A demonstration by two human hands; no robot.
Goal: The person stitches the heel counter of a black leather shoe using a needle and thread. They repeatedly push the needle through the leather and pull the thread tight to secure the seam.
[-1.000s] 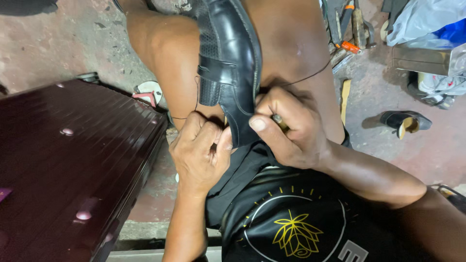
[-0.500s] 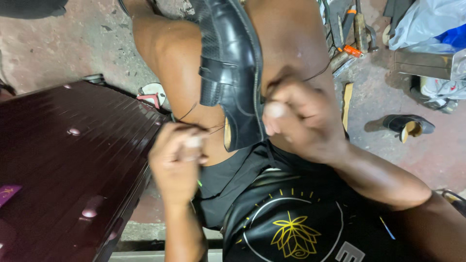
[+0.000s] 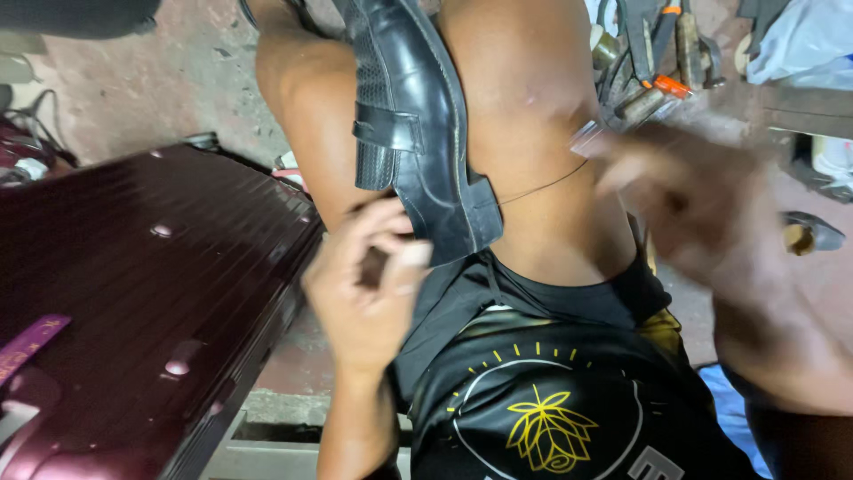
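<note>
Black shoe (image 3: pixel 418 124) wedged between bare knees, left hand (image 3: pixel 369 293) pinching its heel edge; right hand (image 3: pixel 702 213) blurred, closed on a taut thread (image 3: pixel 542 187)

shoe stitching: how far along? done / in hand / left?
Done: cannot tell; no finished seam shows. In hand: the black shoe sits clamped between the knees, the left hand steadies its heel, and the blurred right hand draws a thread taut from it. Left: stitching not visibly finished.

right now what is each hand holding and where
The left hand grips the black shoe at its heel end. The right hand, blurred, seems to pull a thin thread taut by its end.
</note>
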